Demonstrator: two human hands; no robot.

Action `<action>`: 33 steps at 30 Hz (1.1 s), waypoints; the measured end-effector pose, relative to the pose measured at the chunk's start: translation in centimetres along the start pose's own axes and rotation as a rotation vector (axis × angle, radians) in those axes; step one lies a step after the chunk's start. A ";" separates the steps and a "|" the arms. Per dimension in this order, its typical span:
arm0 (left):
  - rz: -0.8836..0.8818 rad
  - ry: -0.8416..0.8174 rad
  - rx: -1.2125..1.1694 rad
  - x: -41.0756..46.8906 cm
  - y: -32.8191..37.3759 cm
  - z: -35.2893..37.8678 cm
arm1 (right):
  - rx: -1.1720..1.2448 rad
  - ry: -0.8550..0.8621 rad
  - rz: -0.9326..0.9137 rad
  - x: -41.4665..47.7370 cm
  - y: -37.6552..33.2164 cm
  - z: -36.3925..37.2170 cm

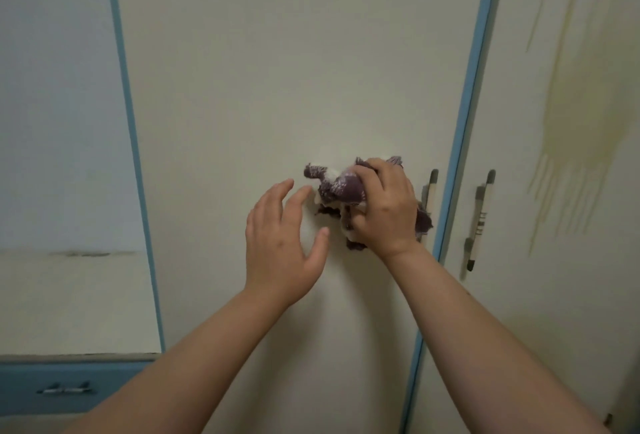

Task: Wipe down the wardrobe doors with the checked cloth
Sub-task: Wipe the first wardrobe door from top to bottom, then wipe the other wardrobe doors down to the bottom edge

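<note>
Head view: checked cloth (pixel 341 188) in right hand (pixel 384 207), beside open-fingered left hand (pixel 282 243).

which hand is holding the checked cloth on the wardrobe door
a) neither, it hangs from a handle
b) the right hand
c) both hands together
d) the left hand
b: the right hand has its fingers curled round the bunched checked cloth against the wardrobe door, while the left hand is spread open beside it and holds nothing.
</note>
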State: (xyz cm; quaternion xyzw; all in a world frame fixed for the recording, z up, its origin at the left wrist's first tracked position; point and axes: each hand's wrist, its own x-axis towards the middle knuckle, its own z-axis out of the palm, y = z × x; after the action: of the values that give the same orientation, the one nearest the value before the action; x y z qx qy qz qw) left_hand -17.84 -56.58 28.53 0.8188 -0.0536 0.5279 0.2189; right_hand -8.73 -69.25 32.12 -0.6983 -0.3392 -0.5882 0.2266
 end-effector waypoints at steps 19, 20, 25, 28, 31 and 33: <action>-0.471 -0.154 -1.126 4.3 9.4 1.3 | 0.730 -0.224 0.525 -1.0 -0.1 -8.7; -0.463 -0.148 -1.118 4.8 9.4 1.2 | 0.832 -0.281 0.527 -0.6 0.3 -8.9; -0.427 -0.145 -1.121 7.5 8.9 0.8 | 1.294 -0.484 0.572 1.4 2.8 -10.0; -0.410 -0.163 -1.154 9.1 8.4 0.5 | 1.380 -0.559 0.748 3.1 4.6 -10.7; -0.372 -0.187 -1.196 10.6 7.6 0.0 | 1.157 -0.565 0.723 3.8 6.7 -11.7; -0.331 -0.203 -1.186 11.5 6.9 -0.2 | 0.935 -0.563 0.640 3.4 8.3 -12.6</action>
State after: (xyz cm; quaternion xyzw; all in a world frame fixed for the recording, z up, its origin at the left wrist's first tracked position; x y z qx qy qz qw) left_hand -15.17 -61.04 40.92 0.6014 -0.2305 0.2867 0.7092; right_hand -10.73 -83.08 38.69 -0.7202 -0.3813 -0.0747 0.5747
